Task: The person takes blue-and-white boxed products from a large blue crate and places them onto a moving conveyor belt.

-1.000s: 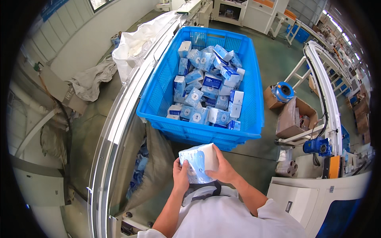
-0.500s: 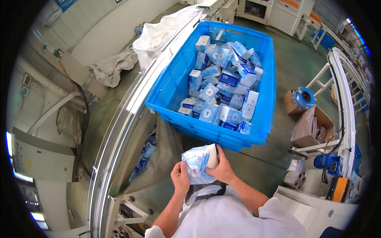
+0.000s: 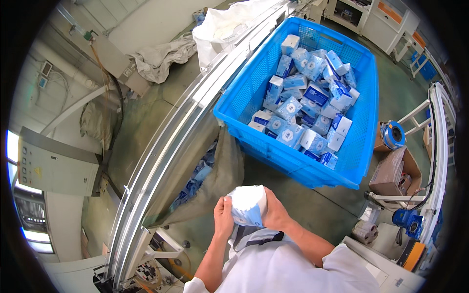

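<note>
Between my two hands, close to my body, is a tissue pack with its plain white side turned up and light-blue printed film below. My left hand grips its left edge, thumb upward and fingers curled. On the right side, my right hand is wrapped round the pack, most of its fingers hidden behind it. Beyond the hands stands a large blue plastic crate, apart from them. Inside lie many similar blue-and-white tissue packs in a loose heap.
A metal conveyor rail runs along the crate's left side. Under it hangs a grey cloth beside blue wrappers. A white sack stands behind the rail. To the right are an open cardboard box and a blue motor.
The tissue pack has been turned in my hands, so its white side now faces up instead of the printed film. The view has shifted, moving the crate rightward in the picture.
</note>
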A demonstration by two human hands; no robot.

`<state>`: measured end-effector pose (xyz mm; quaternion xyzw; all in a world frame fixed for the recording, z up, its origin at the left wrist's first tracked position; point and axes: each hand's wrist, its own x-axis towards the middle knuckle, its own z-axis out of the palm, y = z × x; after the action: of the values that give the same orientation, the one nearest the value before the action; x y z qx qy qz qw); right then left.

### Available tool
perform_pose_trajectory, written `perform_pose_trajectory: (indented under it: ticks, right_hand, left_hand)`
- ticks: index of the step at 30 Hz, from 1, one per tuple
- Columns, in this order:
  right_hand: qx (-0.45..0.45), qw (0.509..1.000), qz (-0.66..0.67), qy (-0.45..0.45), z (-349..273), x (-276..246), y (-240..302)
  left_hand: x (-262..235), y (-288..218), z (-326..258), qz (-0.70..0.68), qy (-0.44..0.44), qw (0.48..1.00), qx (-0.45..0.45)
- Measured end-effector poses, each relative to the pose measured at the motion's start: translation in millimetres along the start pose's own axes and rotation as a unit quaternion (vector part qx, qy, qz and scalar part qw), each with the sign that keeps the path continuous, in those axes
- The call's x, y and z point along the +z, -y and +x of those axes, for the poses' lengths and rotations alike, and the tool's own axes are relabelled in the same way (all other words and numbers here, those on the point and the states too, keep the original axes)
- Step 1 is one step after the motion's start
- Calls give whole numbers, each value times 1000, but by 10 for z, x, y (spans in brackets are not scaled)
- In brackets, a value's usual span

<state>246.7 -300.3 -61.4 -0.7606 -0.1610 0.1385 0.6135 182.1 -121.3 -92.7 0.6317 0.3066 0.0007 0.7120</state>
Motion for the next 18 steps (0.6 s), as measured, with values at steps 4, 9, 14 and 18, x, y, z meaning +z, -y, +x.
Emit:
perform_pose_trajectory:
  ticks: [4,9,14,18]
  right_hand:
    - [9,995,-4,-101,126,506,-34]
    - [59,986,-28,-155,392,1010,-140]
    - [120,980,-40,-152,503,1186,-290]
    - [131,980,-36,-146,565,1317,-238]
  left_hand:
    - [-37,-328,193,-384,-66,917,-84]
    - [-522,-333,571,-499,-53,843,-191]
    - [-873,-182,753,-417,-90,863,-272]
    - [-992,-145,824,-428,-92,872,-218]
